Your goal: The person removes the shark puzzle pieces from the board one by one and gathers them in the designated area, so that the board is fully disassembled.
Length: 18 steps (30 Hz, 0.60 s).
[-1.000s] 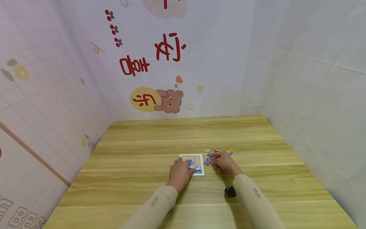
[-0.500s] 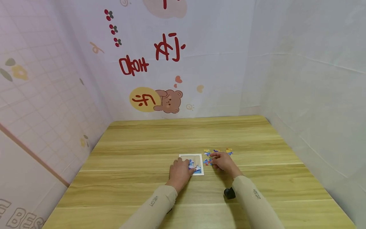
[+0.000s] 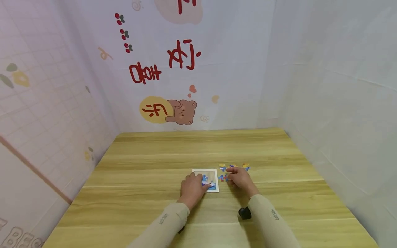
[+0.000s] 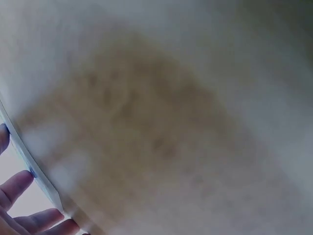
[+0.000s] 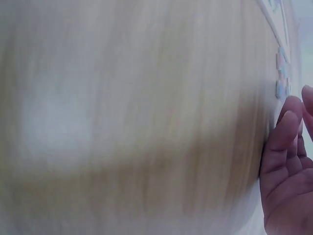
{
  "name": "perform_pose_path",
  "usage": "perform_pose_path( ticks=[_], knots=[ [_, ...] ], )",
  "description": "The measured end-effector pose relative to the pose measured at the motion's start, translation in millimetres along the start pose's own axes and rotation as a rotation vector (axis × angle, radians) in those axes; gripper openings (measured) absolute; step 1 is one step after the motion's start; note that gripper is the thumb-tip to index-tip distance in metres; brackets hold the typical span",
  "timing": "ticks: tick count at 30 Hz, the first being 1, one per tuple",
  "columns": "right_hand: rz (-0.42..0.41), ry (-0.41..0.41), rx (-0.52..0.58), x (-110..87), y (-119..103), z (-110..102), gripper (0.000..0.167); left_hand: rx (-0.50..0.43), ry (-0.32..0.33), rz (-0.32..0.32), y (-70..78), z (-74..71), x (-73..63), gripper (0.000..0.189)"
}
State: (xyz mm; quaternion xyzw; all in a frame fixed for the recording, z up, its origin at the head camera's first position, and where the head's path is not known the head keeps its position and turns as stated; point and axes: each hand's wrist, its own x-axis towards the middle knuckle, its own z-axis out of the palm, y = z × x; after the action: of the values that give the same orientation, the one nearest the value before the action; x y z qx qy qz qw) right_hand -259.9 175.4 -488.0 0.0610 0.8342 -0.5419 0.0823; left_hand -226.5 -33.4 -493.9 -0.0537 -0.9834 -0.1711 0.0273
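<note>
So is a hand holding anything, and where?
Nothing clearly: the left hand rests on the left side of the square white-framed puzzle board. Whether the right hand pinches the blue-and-red jigsaw piece can't be told.

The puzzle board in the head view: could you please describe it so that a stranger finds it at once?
On the wooden table, look at the person's left hand, which rests on the board's left side. The puzzle board is the flat square there. Its white border sets it apart from the small loose pieces to its right.
</note>
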Motion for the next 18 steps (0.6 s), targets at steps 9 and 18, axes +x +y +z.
perform_pose_path(
  ticks=[9,18],
  knots=[
    [-0.015,0.052,0.039,-3.7,-10,14,0.031,-0.139,0.059,0.044,-15.2,-3.3,-0.3,0.043],
    [-0.066,0.019,0.024,-4.8,-17,40,0.027,-0.244,0.066,0.106,-32.5,-10.6,-6.0,0.038]
  ],
)
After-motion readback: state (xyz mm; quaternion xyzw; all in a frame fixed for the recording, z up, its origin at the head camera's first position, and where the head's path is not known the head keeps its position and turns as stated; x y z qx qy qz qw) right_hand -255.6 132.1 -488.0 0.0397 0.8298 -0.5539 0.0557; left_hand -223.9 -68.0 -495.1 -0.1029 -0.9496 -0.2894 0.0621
